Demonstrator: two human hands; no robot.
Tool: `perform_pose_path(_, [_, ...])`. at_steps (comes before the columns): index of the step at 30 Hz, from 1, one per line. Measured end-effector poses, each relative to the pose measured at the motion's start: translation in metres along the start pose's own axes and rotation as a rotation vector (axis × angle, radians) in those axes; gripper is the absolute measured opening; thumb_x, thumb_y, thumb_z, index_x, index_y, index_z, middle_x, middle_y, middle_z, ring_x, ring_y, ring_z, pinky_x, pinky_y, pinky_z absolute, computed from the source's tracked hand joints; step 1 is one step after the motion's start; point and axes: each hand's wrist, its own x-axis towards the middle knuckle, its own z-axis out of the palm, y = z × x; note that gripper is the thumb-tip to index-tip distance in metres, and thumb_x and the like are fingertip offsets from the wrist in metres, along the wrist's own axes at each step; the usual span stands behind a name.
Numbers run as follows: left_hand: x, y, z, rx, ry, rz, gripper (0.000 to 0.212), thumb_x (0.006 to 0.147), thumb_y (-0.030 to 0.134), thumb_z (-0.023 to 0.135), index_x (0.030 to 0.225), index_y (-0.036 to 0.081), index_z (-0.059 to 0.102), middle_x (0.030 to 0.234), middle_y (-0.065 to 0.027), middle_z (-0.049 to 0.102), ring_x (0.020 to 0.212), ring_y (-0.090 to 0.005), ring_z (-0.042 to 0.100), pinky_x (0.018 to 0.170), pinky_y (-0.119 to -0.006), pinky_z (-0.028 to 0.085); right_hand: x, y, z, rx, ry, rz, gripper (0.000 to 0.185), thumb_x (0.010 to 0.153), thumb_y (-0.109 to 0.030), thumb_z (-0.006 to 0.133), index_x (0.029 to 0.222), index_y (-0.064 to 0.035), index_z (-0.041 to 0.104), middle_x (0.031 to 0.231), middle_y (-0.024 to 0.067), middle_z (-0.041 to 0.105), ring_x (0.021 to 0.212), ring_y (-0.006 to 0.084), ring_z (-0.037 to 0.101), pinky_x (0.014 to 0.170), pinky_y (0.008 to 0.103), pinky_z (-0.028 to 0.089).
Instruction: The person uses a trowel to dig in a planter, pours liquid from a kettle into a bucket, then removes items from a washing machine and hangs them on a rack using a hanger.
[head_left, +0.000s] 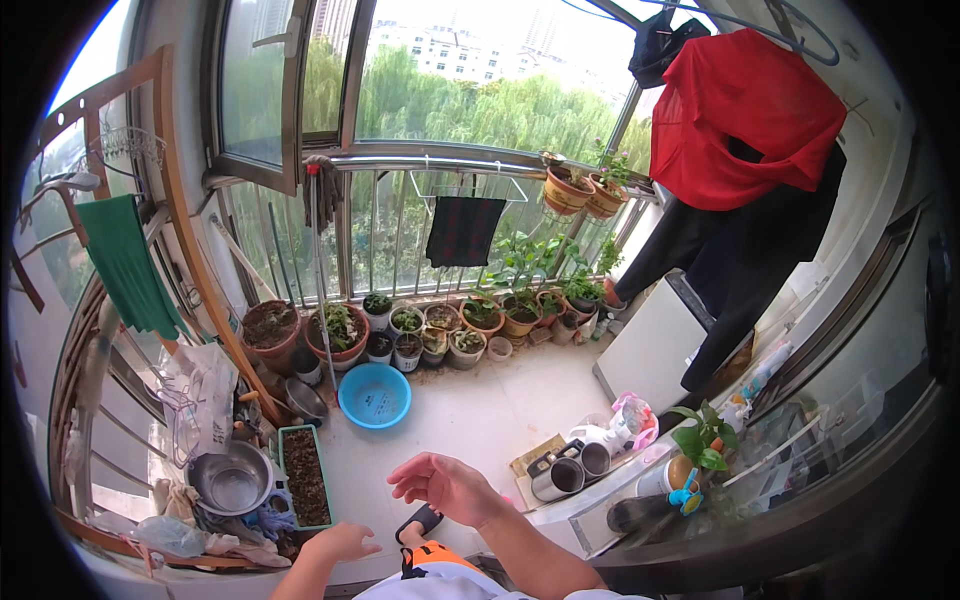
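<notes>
My left hand (343, 541) hangs low at the bottom centre with its fingers apart and nothing in it, just right of a green rectangular planter (325, 480) filled with dark soil. Raised higher over the white tiled floor (442, 427) is my right hand (442, 484), also without anything in it, fingers spread and slightly bent. Beyond the hands a blue plastic basin (375, 396) stands on the floor. Two metal mugs with dark handles (559, 480) rest to the right of my right hand. A foot in a dark slipper (420, 521) shows below it.
Several potted plants (469, 343) line the railing, and a mop (322, 277) leans there. A metal bowl (229, 478) and cloths lie at left. Red clothing (742, 120) and dark trousers hang at right above a white cabinet (649, 345). A leafy plant (705, 439) stands at lower right.
</notes>
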Motion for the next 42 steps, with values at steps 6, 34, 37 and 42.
perform_pose_path(6, [0.067, -0.036, -0.081, -0.134, 0.392, 0.117, 0.059, 0.102, 0.052, 0.074, 0.139, 0.007, 0.077, 0.132, -0.0234, 0.079, 0.123, -0.0433, 0.075, 0.109, -0.049, 0.059, 0.089, -0.033, -0.073, -0.071, -0.078, 0.119, 0.046, 0.12, -0.038, 0.053, 0.139, 0.0014, 0.068, 0.136, 0.0171, 0.075, 0.121, 0.0252, 0.073, 0.104, 0.0399, 0.055])
perform_pose_path(34, [0.465, 0.183, -0.611, 0.208, 0.378, 0.98, 0.038, 0.102, 0.039, 0.077, 0.13, 0.013, 0.081, 0.125, -0.0167, 0.076, 0.109, -0.0403, 0.077, 0.094, -0.05, 0.064, 0.213, -0.724, -0.144, -1.845, 0.919, -0.962, 0.018, 0.105, -0.022, 0.079, 0.113, -0.0059, 0.078, 0.137, 0.0078, 0.066, 0.107, 0.0126, 0.071, 0.091, 0.0304, 0.058])
perform_pose_path(37, [0.476, 0.22, -0.638, 0.16, 0.333, 1.038, 0.038, 0.102, 0.039, 0.078, 0.129, 0.012, 0.081, 0.125, -0.0166, 0.077, 0.109, -0.0402, 0.077, 0.094, -0.05, 0.064, 0.21, -0.847, -0.046, -2.305, 1.083, -1.576, 0.012, 0.101, -0.02, 0.081, 0.103, -0.0078, 0.08, 0.136, 0.0102, 0.066, 0.104, 0.0156, 0.073, 0.086, 0.0322, 0.059])
perform_pose_path(42, [0.501, 0.27, -0.649, 0.095, 0.288, 1.074, 0.038, 0.102, 0.039, 0.078, 0.128, 0.012, 0.081, 0.124, -0.0165, 0.077, 0.109, -0.0401, 0.077, 0.094, -0.05, 0.064, 0.151, -0.982, 0.047, -2.397, 1.682, -1.458, 0.038, 0.101, -0.041, 0.079, 0.102, -0.0035, 0.079, 0.095, 0.0056, 0.074, 0.093, 0.0177, 0.069, 0.086, 0.0354, 0.056])
